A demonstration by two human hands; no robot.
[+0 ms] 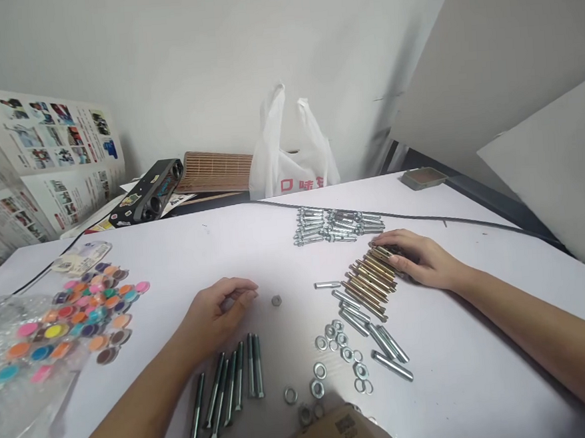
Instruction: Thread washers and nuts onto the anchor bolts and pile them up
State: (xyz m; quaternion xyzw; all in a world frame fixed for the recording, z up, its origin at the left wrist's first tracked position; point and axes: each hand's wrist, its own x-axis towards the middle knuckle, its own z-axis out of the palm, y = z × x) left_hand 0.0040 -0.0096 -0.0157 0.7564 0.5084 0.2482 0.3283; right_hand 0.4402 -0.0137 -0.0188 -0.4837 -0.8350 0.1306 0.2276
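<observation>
My right hand (418,257) lies over the upper end of a slanted row of brass-coloured expansion bolts (371,277). Its fingers and thumb close around the last bolts, partly hiding them. My left hand (221,311) rests on the white table with fingers loosely bent and a gap inside the thumb; nothing shows in it. A single hex nut (277,301) lies just right of its fingertips. Below that hand is a row of long dark bolts (233,380). Silver metal sleeves (367,324) and loose nuts and washers (338,339) spread between the hands.
Assembled silver anchor bolts (337,224) are grouped at the back. Colourful small pots (93,306) and clear plastic wrap (18,378) lie left. A cardboard box (332,436) is at the front edge. Behind stand a white plastic bag (292,152) and a black cable (423,218).
</observation>
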